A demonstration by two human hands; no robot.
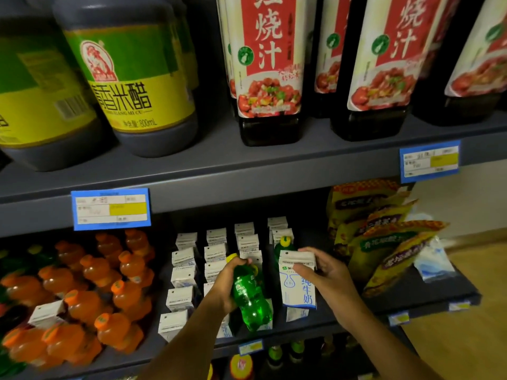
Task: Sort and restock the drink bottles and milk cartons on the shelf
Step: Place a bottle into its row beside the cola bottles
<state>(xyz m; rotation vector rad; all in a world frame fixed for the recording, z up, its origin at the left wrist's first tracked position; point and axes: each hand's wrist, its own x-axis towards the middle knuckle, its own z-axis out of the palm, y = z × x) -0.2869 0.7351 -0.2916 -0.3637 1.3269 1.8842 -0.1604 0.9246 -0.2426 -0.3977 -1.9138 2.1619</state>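
Grey metal shelving fills the view, with blue-framed price tags [111,209] clipped to the shelf edges. On the upper shelf [247,171], large dark vinegar jugs with green-and-yellow labels [131,75] are stood at the left and tall dark sauce bottles with red-and-white labels [267,67] at the right. On the lower shelf [315,323], orange plastic drink bottles with orange caps [90,292] are crowded at the left, and rows of small white milk cartons [186,270] are lined up in the middle, running from near to far. Yellow snack bags [384,237] are leaned at the far right.

Both forearms are reached in from the near edge, angled up toward the carton rows. A green plastic soda bottle with a yellow cap [251,300] is gripped by the left hand [226,283], the fingers curled round its upper body near the neck, the bottle tilted with its base toward the near shelf edge, over the cartons. A taller white-and-blue milk carton [297,286] is held upright by the right hand [326,272], thumb and fingers pinching its folded top, at the right end of the carton rows. A second green bottle with a yellow cap [284,246] is seen just behind that carton.
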